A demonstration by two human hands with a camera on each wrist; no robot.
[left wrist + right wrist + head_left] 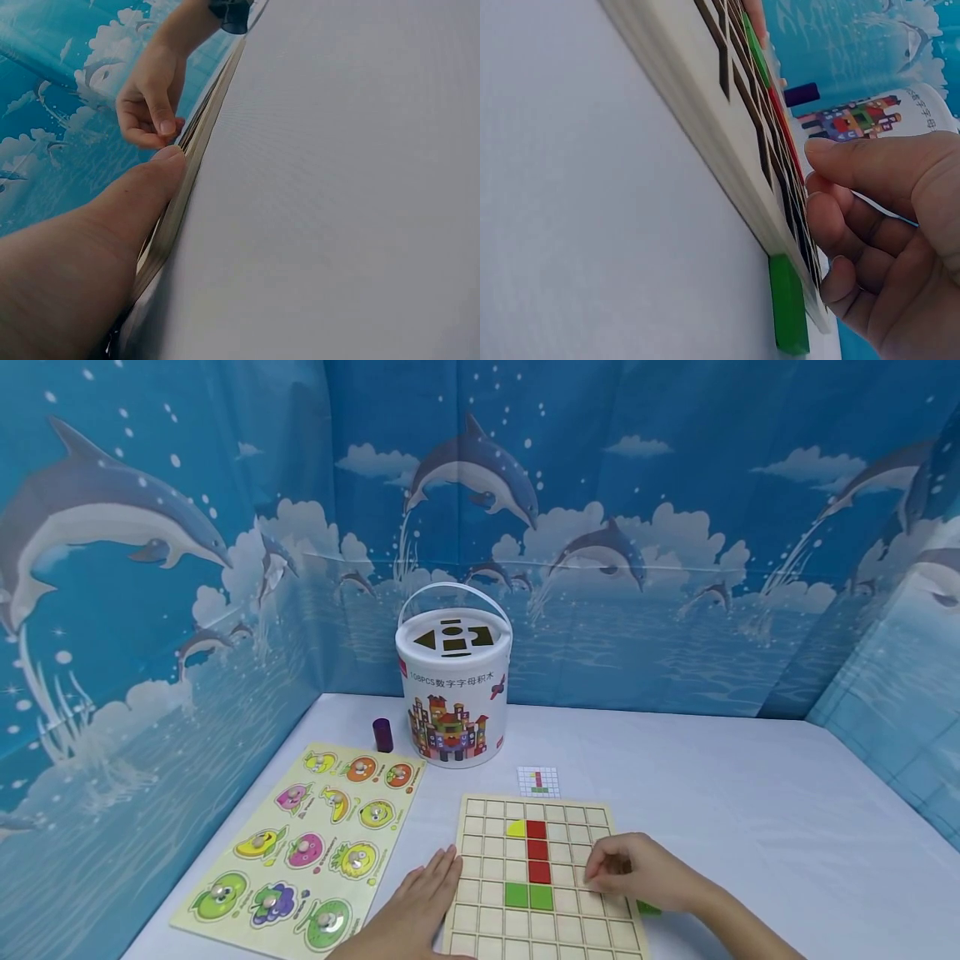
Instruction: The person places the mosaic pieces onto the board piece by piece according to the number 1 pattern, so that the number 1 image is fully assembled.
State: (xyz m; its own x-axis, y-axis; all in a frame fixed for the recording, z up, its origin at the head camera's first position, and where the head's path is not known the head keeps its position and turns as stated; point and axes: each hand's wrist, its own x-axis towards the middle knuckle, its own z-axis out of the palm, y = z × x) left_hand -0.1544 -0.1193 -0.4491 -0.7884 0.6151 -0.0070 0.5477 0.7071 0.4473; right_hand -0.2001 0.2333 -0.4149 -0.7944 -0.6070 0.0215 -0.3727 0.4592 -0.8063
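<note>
My left hand (pixel 416 902) lies with straight fingers along the left side of a wooden grid board (pixel 491 922); in the left wrist view its thumb (pixel 161 169) touches the board's edge. On the grid, a yellow quarter-round tile (pixel 516 828) sits beside a column of red square tiles (pixel 537 850), above two green square tiles (pixel 516 895). Over the board's right side, my right hand (pixel 645 868) has curled fingers, thumb near the index finger, nothing visible between them. Beside the board's right edge lies a green block (pixel 787 304), partly behind that hand in the head view.
Just beyond the board lies a small printed pattern card (pixel 537 782). A white lidded bucket (pixel 457 727) with a raised handle stands behind, a purple block (pixel 383 735) to its left. To the left lies a fruit puzzle board (pixel 272 817). Dolphin-printed curtains (pixel 637 635) enclose the table.
</note>
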